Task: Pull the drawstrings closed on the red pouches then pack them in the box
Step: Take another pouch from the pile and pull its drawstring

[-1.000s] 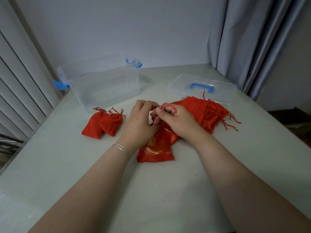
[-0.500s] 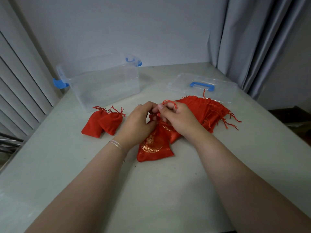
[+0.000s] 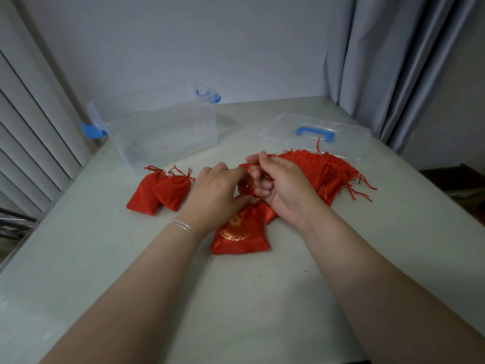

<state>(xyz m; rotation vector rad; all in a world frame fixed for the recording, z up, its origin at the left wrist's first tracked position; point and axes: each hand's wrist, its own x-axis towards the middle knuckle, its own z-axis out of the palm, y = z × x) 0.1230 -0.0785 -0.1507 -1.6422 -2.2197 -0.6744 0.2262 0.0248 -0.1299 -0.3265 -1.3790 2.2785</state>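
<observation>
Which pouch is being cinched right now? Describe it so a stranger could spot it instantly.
Start at the clear plastic box at the table's far left, then come toward the person to where the left hand and right hand meet. The pouch lies under them, showing gold print, unlike the two plain closed pouches to its left.

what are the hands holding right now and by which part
Both the left hand and right hand grip one red pouch at its neck, around the drawstring.

Head-worn view, down onto table (image 3: 105,258)
</observation>
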